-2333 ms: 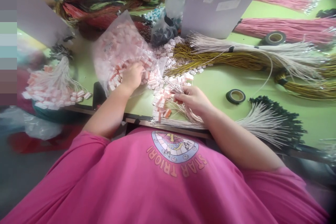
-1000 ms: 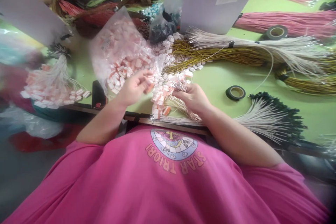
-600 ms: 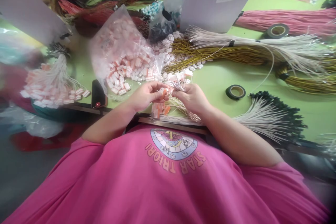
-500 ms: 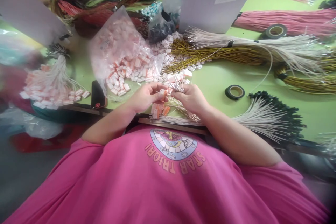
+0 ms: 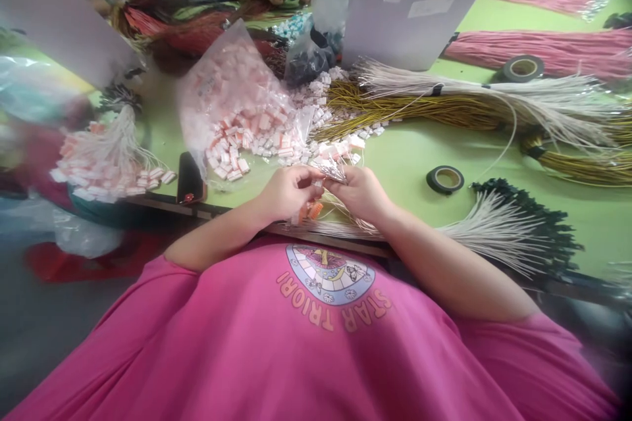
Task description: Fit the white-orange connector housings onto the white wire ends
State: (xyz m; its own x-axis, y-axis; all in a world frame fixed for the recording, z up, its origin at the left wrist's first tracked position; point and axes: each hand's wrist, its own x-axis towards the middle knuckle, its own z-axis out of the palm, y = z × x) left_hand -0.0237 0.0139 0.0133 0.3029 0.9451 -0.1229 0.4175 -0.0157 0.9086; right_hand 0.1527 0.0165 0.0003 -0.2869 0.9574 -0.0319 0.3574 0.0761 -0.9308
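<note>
Head view, left fingers [image 5: 310, 173] pinching connector [image 5: 318, 183], right fingers [image 5: 336, 187] gripping wires [image 5: 330, 170], near table edge [image 5: 345, 241]

Here's the left hand [image 5: 292, 194], fingers curled in a pinch, tips right up close to those of the right hand [image 5: 363, 196], also pinching, both bare forearms [image 5: 444, 260] angling inward from wide-set elbows!

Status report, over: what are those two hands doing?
Right hand: holding pale wire bundle. Left hand: at the bundle's tips, grip partly hidden. Nearest clutter: orange connectors beside left hand.
</note>
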